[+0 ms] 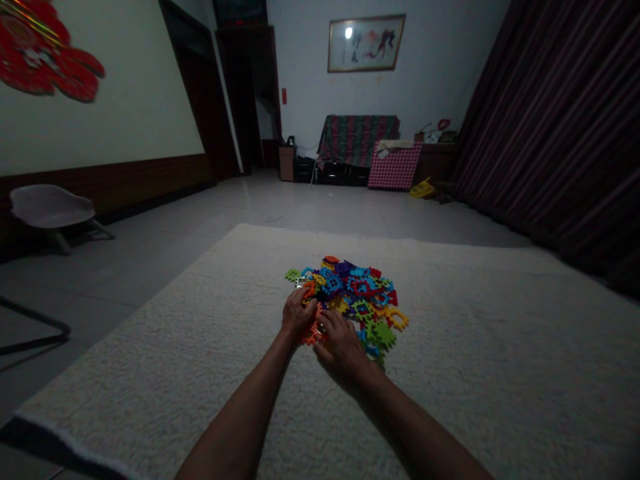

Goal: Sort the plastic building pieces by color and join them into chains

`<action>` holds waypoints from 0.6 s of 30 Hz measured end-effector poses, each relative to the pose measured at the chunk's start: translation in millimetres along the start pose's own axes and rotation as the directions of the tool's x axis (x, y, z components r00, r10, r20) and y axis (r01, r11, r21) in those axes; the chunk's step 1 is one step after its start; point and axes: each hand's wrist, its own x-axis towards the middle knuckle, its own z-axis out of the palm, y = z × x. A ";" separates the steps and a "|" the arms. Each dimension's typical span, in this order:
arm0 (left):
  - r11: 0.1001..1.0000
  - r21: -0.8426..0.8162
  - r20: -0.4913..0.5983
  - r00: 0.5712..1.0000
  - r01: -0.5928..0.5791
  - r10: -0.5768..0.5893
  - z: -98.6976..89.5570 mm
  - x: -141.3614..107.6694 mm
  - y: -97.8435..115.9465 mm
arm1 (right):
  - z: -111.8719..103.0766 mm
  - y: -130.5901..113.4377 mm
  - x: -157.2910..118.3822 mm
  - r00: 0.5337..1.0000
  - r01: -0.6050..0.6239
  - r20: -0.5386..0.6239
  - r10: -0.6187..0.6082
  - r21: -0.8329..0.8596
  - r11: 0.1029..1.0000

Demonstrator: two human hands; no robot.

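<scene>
Red marks the wall decoration (pixel 47 50), far to the left of the pile (pixel 345 280) of toy pieces and well beyond it. Below it, also well left of the pile, a pale chair (pixel 53 205) stands on the floor. The light rug (pixel 175 373) spreads out under the pile and on all sides of it.

At the pile's near left edge, the left hand (pixel 299 312) lies with its fingers curled over orange pieces; whether it pinches one I cannot tell. An orange piece (pixel 310 335) with a toothed rim shows between the two hands, partly covered by them. The right hand (pixel 345 340), at the pile's near side, has bent fingers and its thumb set apart, fingertips close to that orange piece; its grip is hidden too.

On the pile's right side lie a green piece (pixel 383 335) and a yellow one (pixel 397 319). Far to the right of the pile hangs a dark curtain (pixel 540 133).

Teeth could catch on neighbouring pieces and drag them along if the orange piece were pulled sideways. The right wrist, so near the pile's edge, might scatter loose pieces if it swung outward. The soft rug could let a piece tip under uneven pressure, and the dim light may make overlapping edges hard to judge.
</scene>
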 end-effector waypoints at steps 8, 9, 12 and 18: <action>0.990 -0.070 -0.081 0.989 -0.126 0.120 0.2 -3.5 -2.8 | -5.5 -5.4 -0.8 0.999 -0.048 -0.005 0.048 0.036 0.998; 0.989 -0.071 -0.091 0.988 -0.133 0.127 0.1 -4.0 -2.6 | -4.8 -4.7 -0.5 0.999 -0.043 -0.008 0.044 0.045 0.998; 0.987 -0.067 -0.091 0.986 -0.143 0.136 -0.5 -5.5 -0.8 | -1.2 -2.5 0.5 0.998 -0.061 -0.021 0.063 0.066 0.996; 0.990 -0.041 -0.084 0.988 -0.136 0.132 -1.1 -8.2 5.9 | 4.5 -2.2 -1.8 0.995 -0.101 -0.004 0.102 0.043 0.994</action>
